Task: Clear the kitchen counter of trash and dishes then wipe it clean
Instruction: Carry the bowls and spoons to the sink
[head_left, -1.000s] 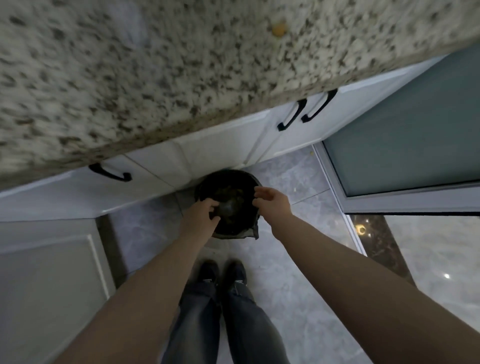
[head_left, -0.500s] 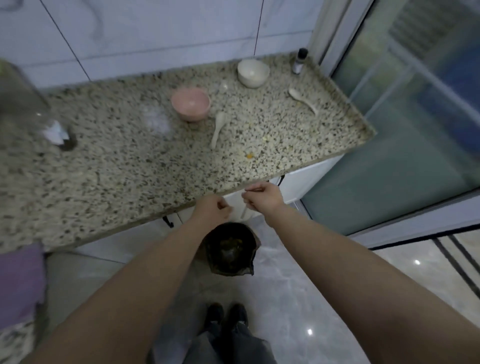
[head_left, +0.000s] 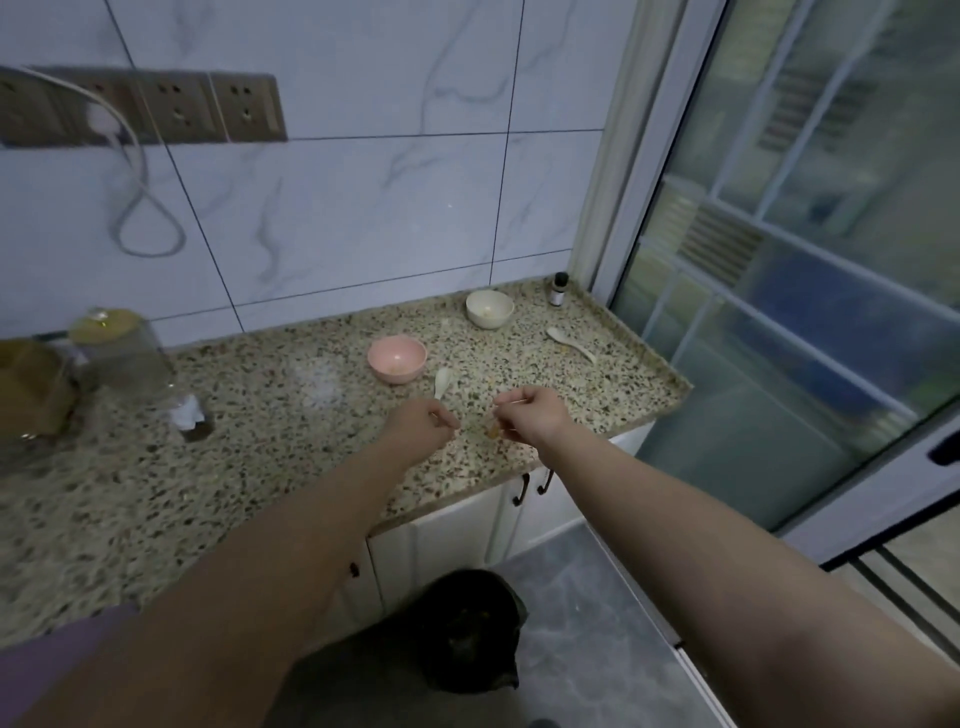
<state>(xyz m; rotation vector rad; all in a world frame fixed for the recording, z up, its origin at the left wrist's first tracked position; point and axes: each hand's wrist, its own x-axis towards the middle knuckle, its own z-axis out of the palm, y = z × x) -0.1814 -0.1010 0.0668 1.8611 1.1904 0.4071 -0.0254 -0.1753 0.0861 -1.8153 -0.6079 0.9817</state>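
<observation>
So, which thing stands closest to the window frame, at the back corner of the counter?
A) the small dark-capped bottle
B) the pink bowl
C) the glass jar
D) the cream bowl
A: the small dark-capped bottle stands in the back corner, beyond the cream bowl.

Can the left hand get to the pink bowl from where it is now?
Probably yes. The left hand hovers over the counter just in front of the pink bowl; only a white spoon lies between, slightly to the right.
</observation>
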